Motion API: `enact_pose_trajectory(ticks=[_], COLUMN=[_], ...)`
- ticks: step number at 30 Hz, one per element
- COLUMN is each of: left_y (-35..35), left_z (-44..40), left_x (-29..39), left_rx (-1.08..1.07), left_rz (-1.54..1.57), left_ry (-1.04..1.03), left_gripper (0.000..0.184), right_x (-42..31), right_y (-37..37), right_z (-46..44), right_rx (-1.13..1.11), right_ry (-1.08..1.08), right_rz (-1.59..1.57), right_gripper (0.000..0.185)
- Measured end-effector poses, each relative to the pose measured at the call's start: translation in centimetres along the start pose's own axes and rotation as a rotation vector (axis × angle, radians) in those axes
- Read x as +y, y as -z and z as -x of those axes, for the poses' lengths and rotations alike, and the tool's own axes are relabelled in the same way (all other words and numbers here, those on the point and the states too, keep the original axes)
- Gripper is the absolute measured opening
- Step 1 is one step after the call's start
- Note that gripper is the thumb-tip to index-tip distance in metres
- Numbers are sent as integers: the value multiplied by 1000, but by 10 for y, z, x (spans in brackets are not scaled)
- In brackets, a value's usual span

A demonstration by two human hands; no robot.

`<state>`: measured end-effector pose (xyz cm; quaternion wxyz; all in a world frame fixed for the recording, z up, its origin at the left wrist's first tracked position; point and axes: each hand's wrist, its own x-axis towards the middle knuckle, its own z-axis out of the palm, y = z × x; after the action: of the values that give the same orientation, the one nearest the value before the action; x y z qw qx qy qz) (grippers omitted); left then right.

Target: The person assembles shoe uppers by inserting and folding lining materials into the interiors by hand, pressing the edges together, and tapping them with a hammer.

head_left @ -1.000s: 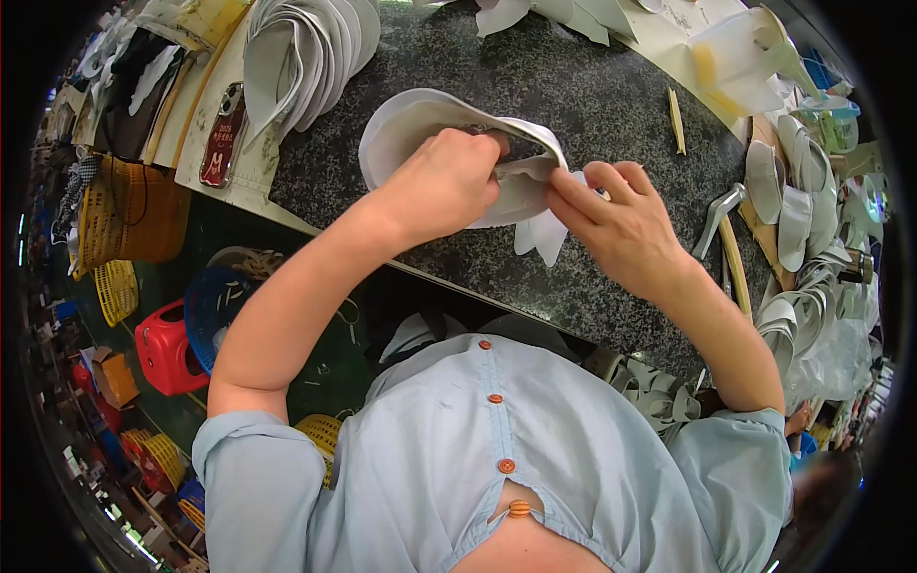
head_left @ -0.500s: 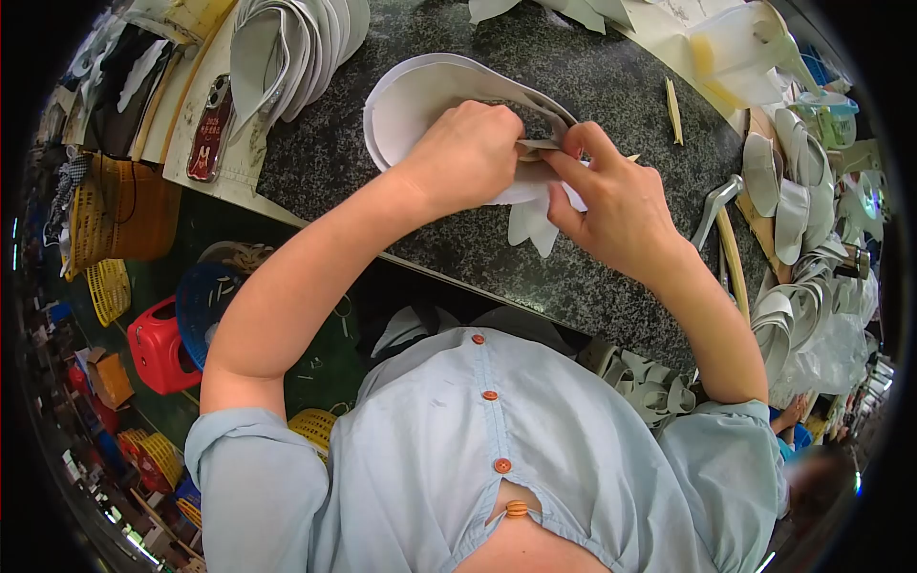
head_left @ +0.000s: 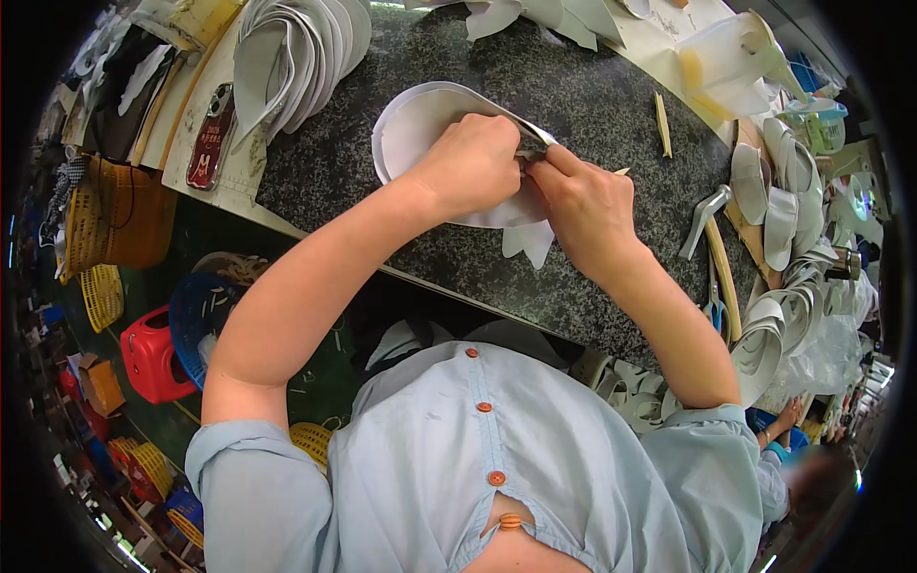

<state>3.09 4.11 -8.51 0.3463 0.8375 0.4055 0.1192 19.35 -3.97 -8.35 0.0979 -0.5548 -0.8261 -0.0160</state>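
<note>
Here, both bare hands close on a curved pale-grey sheet piece.

The curved pale-grey sheet piece (head_left: pixel 415 129) is over the speckled dark worktop (head_left: pixel 592 105), its broad rounded end at 10 o'clock of the left hand (head_left: pixel 476 160). That hand is curled nearly shut on the piece's inner side, by the narrower end; its exact pinch point is hidden. The right hand (head_left: pixel 581 202) meets it from 4 o'clock, thumb and fingers drawn together on the edge, with little gap showing; the thumb tip is hidden. The fingertips of both hands are just beside each other.

Clockwise around the held piece: a translucent plastic jug (head_left: pixel 731 65) at 2 o'clock, a wood sliver (head_left: pixel 663 124) at 3, blue-handled scissors (head_left: pixel 714 307) at 4, a pointed pale offcut (head_left: pixel 531 243) at 5, a red plastic stool (head_left: pixel 151 358) at 8, a phone in a red case (head_left: pixel 208 143) at 9, and nested curved grey pieces (head_left: pixel 320 62) at 10. Another person's hand (head_left: pixel 788 416) shows far off at 4.
</note>
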Motion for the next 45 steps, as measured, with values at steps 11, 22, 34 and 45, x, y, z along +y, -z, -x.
enact_pose_trajectory(ticks=[11,22,34,45], left_y=[-1,-2,4,-31], left_z=[1,2,15,50], left_x=[-2,-7,-7,24], left_rx=[106,81,26,255], left_rz=[-10,35,130,168], left_ry=[-19,-19,-110,-99], left_gripper=[18,18,21,25], right_x=[3,0,21,18], right_y=[-4,6,24,-14], right_z=[2,3,25,33], right_rx=[82,-48,122,545], right_ry=[48,87,273,-265], right_rz=[-45,-30,-345,-842], right_gripper=[6,5,39,24])
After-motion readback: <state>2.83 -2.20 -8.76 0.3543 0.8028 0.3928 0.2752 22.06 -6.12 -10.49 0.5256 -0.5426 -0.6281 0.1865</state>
